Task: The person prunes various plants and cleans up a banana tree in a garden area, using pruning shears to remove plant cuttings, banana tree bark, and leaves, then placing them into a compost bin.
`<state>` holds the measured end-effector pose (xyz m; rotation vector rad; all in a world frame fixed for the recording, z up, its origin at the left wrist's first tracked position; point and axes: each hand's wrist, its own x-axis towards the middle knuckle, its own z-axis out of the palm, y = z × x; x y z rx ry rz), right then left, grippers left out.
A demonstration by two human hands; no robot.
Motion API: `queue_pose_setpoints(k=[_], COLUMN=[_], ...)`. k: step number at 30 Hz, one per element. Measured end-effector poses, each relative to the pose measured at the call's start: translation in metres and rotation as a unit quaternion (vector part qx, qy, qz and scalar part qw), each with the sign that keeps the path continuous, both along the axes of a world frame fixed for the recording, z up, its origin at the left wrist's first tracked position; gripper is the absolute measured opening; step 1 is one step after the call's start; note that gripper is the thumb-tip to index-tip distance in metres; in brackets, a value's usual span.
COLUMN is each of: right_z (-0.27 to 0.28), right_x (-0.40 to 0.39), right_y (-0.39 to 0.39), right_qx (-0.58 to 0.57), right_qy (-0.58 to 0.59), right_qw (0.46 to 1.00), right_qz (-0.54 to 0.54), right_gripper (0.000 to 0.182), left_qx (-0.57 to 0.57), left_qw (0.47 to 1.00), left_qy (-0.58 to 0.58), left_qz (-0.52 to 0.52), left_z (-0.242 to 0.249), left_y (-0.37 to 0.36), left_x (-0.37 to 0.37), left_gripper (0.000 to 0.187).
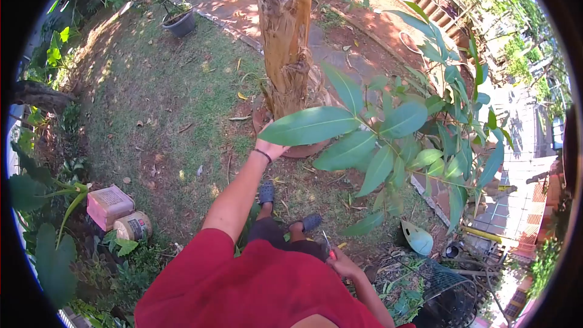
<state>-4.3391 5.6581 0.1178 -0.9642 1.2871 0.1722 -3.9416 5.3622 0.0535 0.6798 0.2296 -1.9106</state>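
Observation:
My left hand [271, 146] is stretched out near the foot of a tree trunk [285, 42], beside a large green leaf [311, 126] that hides part of its fingers. Whether it holds the leaf or its stem cannot be made out. Low at my right side, my right hand [345, 264] is closed on a small tool with a red handle [332, 255] and a thin metal end pointing up. The leafy branch [379, 136] spreads from the middle to the right.
A grey plant pot [180, 22] stands at the upper left. At the lower left are a pink container [109, 206] and a round tub [133, 226]. A pale green object [417, 238] and wire mesh [442, 279] lie at the lower right.

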Motion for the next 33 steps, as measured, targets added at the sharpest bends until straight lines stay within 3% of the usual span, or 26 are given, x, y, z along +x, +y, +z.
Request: queue_pose_setpoints(k=[1,3,5,7,10,12,14,15,17,18,20,22,24,25,26,27,28,29,30,31,32,33], right_z=[-0.006,0.011,0.022,0.010,0.003,-0.001,-0.025,-0.026,-0.046,-0.053,-0.054,-0.038,-0.018,-0.027,-0.034,-0.040,-0.050,-0.079,-0.102,-0.091,-0.080,-0.067], right_x=[0.006,0.033,0.060,0.081,0.110,0.124,0.130,0.133,0.136,0.135,0.133,0.128,0.128,0.127,0.121,0.109,0.096,0.076,0.061,0.069,0.079,0.102], right_y=[-0.004,-0.029,-0.048,-0.053,-0.052,-0.050,-0.034,-0.040,-0.035,-0.031,-0.041,-0.066,-0.094,-0.095,-0.099,-0.105,-0.111,-0.109,-0.103,-0.109,-0.164,-0.234], right_qx=[-0.008,0.030,0.006,-0.073,-0.023,0.001,0.079,0.108,0.084,0.061,0.037,0.011,0.018,-0.066,-0.063,-0.113,-0.163,-0.155,-0.141,-0.139,-0.128,-0.103], right_qy=[0.028,0.052,0.044,0.007,-0.048,-0.030,-0.023,-0.021,-0.015,-0.005,-0.006,-0.004,-0.002,-0.015,-0.016,0.008,0.033,0.130,0.222,0.222,0.115,0.008], right_qw=[0.999,0.996,0.994,0.986,0.976,0.982,0.977,0.983,0.985,0.987,0.985,0.985,0.965,0.955,0.955,0.975,0.982,0.978,0.943,0.943,0.984,0.988], right_qz=[-0.017,-0.069,-0.105,-0.153,-0.213,-0.187,-0.195,-0.146,-0.151,-0.152,-0.166,-0.174,-0.261,-0.288,-0.290,-0.192,-0.089,0.058,0.205,0.208,0.045,-0.118], right_gripper=[0.063,0.063,0.063,0.063,0.063,0.065,0.064,0.068,0.067,0.066,0.064,0.062,0.060,0.056,0.056,0.053,0.051,0.050,0.050,0.050,0.052,0.054], left_qx=[-0.054,0.041,-0.005,0.012,0.058,-0.077,-0.074,-0.044,0.021,0.026,0.036,0.020,0.001,0.033,0.066,0.094,0.094,0.082,0.072,0.075,0.003,-0.060], left_qw=[0.998,0.999,0.998,0.997,0.989,0.976,0.970,0.965,0.952,0.952,0.983,0.975,0.960,0.940,0.914,0.948,0.948,0.941,0.933,0.933,0.906,0.869], left_qy=[-0.008,0.000,-0.047,-0.063,-0.122,-0.128,-0.167,-0.203,-0.275,-0.272,-0.175,-0.219,-0.271,-0.319,-0.364,-0.270,-0.271,-0.302,-0.333,-0.333,-0.412,-0.483], left_qz=[-0.024,-0.015,-0.037,-0.039,-0.064,-0.158,-0.159,-0.158,-0.134,-0.137,-0.044,0.011,0.063,0.116,0.167,0.137,0.137,0.126,0.116,0.117,0.102,0.083], left_z=[-0.003,-0.031,-0.015,-0.022,-0.038,-0.028,-0.055,-0.068,-0.065,-0.118,-0.212,-0.186,-0.181,-0.191,-0.201,-0.138,-0.129,-0.123,-0.121,-0.137,-0.170,-0.193], left_y=[-0.032,-0.105,-0.153,-0.193,-0.211,-0.199,-0.216,-0.229,-0.249,-0.276,-0.330,-0.332,-0.334,-0.334,-0.333,-0.303,-0.283,-0.269,-0.257,-0.245,-0.231,-0.206], left_x=[0.002,-0.002,-0.014,-0.022,-0.021,-0.019,-0.033,-0.040,-0.059,-0.058,-0.078,-0.090,-0.103,-0.109,-0.112,-0.103,-0.103,-0.103,-0.103,-0.102,-0.104,-0.109], left_gripper=[0.072,0.092,0.112,0.114,0.117,0.119,0.113,0.106,0.088,0.088,0.085,0.079,0.073,0.056,0.043,0.033,0.033,0.027,0.023,0.023,0.021,0.020])
